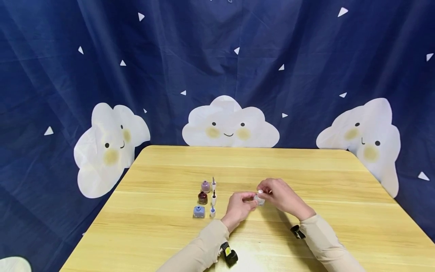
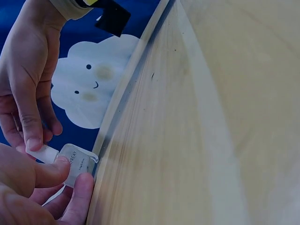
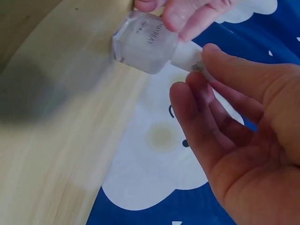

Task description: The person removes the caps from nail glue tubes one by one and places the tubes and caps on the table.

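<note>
Between the two hands is a clear nail polish bottle (image 3: 143, 44) with dark lettering and a white cap (image 3: 187, 56). My left hand (image 1: 239, 206) grips the glass body, its thumb and fingers on opposite sides in the left wrist view. With thumb and fingers, my right hand (image 1: 280, 194) pinches the white cap, which sits at the bottle's neck. To the left stand three uncapped polish bottles: a mauve one (image 1: 205, 186), a dark red one (image 1: 202, 198) and a blue one (image 1: 199, 212).
Beside those bottles, three white caps stand with brushes upward: one cap (image 1: 213, 186) by the mauve, another cap (image 1: 213, 199) by the dark red, a third cap (image 1: 212, 212) by the blue. All are on a wooden table (image 1: 163, 241). A dark blue curtain (image 1: 217, 49) with cloud faces hangs behind.
</note>
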`<state>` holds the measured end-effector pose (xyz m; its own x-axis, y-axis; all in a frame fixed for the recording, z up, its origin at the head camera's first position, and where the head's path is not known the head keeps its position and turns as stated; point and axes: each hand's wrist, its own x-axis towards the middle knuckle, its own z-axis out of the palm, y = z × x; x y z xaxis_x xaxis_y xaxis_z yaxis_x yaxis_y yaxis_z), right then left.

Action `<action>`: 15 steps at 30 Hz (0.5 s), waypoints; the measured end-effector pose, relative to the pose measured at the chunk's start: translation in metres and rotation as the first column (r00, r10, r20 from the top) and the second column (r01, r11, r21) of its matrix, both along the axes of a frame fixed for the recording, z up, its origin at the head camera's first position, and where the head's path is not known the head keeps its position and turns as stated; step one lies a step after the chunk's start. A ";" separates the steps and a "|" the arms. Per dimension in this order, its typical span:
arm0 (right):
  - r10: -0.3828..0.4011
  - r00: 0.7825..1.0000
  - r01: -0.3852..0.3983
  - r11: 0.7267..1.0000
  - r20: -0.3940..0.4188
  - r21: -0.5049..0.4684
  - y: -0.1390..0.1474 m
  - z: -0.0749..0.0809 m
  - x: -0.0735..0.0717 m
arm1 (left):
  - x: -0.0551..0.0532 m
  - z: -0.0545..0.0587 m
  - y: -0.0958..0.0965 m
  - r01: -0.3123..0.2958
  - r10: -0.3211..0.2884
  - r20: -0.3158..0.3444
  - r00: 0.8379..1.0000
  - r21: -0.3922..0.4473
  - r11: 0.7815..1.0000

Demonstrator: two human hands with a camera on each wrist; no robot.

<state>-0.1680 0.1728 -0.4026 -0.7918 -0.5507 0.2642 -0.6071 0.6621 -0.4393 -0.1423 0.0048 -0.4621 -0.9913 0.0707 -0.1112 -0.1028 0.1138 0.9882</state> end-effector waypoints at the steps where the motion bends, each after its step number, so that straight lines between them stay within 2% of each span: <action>1: 0.014 1.000 -0.014 1.000 0.005 -0.001 0.001 0.000 0.000 | 0.000 0.000 0.000 -0.001 0.001 0.002 1.000 -0.003 1.000; 3: 0.026 0.999 -0.026 1.000 0.032 -0.008 0.002 0.000 0.000 | 0.000 -0.001 0.000 -0.001 0.001 -0.004 1.000 -0.013 1.000; 7: -0.026 0.996 0.027 1.000 0.082 -0.012 0.001 -0.001 -0.001 | 0.001 -0.002 0.000 0.003 -0.003 -0.018 1.000 -0.011 1.000; 11: -0.087 0.995 0.087 0.996 0.048 -0.002 -0.001 -0.003 -0.001 | 0.001 -0.003 -0.001 0.013 -0.013 -0.035 0.999 -0.018 1.000; 15: -0.060 0.998 0.060 0.998 0.014 0.006 0.000 -0.002 -0.001 | 0.000 -0.003 -0.001 0.017 -0.018 -0.041 0.999 -0.013 1.000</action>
<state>-0.1693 0.1724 -0.4048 -0.8269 -0.5035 0.2504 -0.5603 0.6994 -0.4438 -0.1419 0.0041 -0.4650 -0.9936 0.0870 -0.0718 -0.0603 0.1282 0.9899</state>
